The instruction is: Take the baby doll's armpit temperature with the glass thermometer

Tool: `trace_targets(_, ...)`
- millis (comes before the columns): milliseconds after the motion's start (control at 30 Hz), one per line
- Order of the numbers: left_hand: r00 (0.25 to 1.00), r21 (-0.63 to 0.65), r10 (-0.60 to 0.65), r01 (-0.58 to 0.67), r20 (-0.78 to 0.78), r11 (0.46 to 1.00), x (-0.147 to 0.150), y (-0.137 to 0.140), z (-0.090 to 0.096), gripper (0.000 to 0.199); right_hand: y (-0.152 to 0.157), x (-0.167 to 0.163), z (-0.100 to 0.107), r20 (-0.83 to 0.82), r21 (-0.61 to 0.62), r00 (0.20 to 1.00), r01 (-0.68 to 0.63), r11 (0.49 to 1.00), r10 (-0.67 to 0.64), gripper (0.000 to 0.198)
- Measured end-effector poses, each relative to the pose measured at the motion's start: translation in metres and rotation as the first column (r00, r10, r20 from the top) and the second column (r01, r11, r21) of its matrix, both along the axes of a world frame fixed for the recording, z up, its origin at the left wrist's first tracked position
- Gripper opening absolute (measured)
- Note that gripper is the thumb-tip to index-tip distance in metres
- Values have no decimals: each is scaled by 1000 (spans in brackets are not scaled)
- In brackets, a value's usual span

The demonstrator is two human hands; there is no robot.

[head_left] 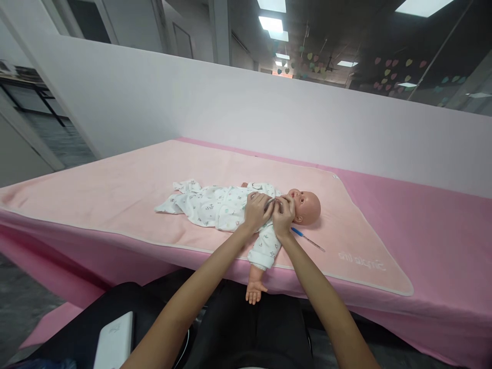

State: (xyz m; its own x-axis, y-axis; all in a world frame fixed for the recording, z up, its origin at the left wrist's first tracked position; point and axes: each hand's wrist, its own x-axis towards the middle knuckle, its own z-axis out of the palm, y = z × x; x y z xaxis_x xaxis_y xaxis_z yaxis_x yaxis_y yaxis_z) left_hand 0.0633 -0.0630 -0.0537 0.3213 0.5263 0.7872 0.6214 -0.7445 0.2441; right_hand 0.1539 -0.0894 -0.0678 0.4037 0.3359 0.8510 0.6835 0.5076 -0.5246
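Note:
A baby doll point(309, 207) lies on its back in a white patterned baby suit point(219, 205), head to the right. At its neck and upper chest, my left hand point(257, 210) and my right hand point(283, 214) are close together with fingers pinched. Between the fingertips shows a small, thin greyish piece; its kind is too small to tell. The doll's near arm point(254, 282) reaches over the table's front edge, palm up. Beside the doll's head, near my right wrist, rests a thin clear stick with a blue end point(298, 232).
A peach blanket point(126, 179) with light edging lies over a pink tablecloth point(442, 246). Behind the table stands a white low wall point(238, 113) with glass above it. On the left by my lap is a white box-like device point(114, 341), with a white cable nearby.

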Motion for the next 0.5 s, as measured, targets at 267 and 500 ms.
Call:
trace_targets(267,996,72,74,-77,41,994,-5,-4,2,10,0,0,6,45,127,991,121,985,-128,24)
trace_targets(500,975,16,173,-177,142,984,-17,-5,2,13,0,2,1,87,98,993,68,993,-77,30)
